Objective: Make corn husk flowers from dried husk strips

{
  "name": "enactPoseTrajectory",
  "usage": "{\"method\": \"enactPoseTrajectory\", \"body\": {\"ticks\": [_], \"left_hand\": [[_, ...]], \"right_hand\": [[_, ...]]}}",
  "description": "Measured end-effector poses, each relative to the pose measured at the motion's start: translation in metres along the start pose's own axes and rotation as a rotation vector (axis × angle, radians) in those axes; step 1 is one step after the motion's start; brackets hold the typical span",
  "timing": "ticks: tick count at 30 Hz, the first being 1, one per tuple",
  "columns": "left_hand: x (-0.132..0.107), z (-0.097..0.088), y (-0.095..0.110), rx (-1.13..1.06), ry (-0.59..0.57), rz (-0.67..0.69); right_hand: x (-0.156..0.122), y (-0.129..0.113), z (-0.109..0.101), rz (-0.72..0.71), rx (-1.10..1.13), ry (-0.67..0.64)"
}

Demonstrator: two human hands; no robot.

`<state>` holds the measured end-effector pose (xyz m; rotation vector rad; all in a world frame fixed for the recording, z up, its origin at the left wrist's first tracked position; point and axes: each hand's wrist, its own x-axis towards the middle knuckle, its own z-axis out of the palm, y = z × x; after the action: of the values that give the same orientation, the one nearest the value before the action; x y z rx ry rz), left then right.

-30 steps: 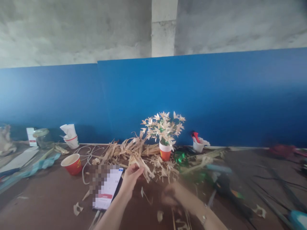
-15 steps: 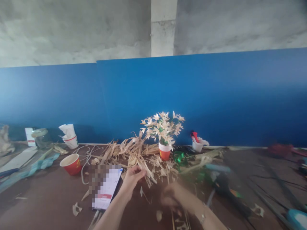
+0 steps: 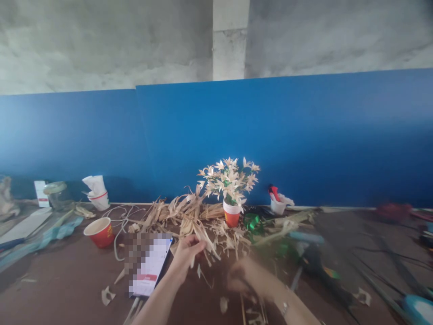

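Figure: Printed and displayed markings on the table (image 3: 61, 275); none legible.
The phone (image 3: 149, 273), well forward of the table's back edge, displays small dark characters and a red bar with pale lettering, both too blurred to read; coarse blocks mask its left side. Yellow marks on the open red cup (image 3: 101, 235), left of the phone, and on the red-and-white cup (image 3: 232, 219) near the middle of the back edge are indecipherable, as is the red patch on the white card (image 3: 41, 195) toward that edge's left end.
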<state>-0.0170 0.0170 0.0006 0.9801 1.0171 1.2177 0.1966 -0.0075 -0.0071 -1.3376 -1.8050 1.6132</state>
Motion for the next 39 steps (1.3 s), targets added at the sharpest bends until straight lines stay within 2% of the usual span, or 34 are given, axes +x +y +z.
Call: {"method": "enactPoseTrajectory", "body": {"ticks": [6, 10, 14, 17, 20, 22, 25, 31, 35, 39], "left_hand": [[-0.007, 0.005, 0.004, -0.009, 0.038, 0.019], [-0.006, 0.006, 0.004, -0.041, 0.188, 0.003], [-0.008, 0.011, 0.004, -0.115, 0.303, 0.018], [-0.011, 0.017, 0.005, -0.258, 0.362, 0.012], [-0.013, 0.023, 0.004, -0.356, 0.432, 0.069], [-0.014, 0.026, 0.001, -0.375, 0.483, 0.115], [-0.017, 0.031, -0.005, -0.326, 0.519, 0.109], [-0.031, 0.049, -0.012, -0.295, 0.394, 0.029], [-0.040, 0.059, -0.012, -0.348, 0.338, -0.039], [-0.038, 0.058, -0.014, -0.353, 0.341, -0.056]], "right_hand": [[0.004, 0.009, -0.002, 0.010, 0.021, -0.005], [0.011, 0.016, -0.001, -0.036, 0.143, -0.020], [0.012, 0.013, 0.003, -0.126, 0.234, 0.007], [0.005, 0.005, 0.006, -0.138, 0.265, -0.091], [-0.002, -0.003, 0.010, -0.113, 0.195, -0.207], [-0.002, -0.006, 0.016, -0.109, 0.152, -0.214], [0.006, -0.004, 0.028, -0.142, 0.211, -0.121], [0.014, -0.007, 0.045, -0.259, 0.268, 0.101], [0.010, -0.016, 0.047, -0.327, 0.106, 0.271], [0.010, -0.018, 0.050, -0.361, -0.031, 0.398]]}}
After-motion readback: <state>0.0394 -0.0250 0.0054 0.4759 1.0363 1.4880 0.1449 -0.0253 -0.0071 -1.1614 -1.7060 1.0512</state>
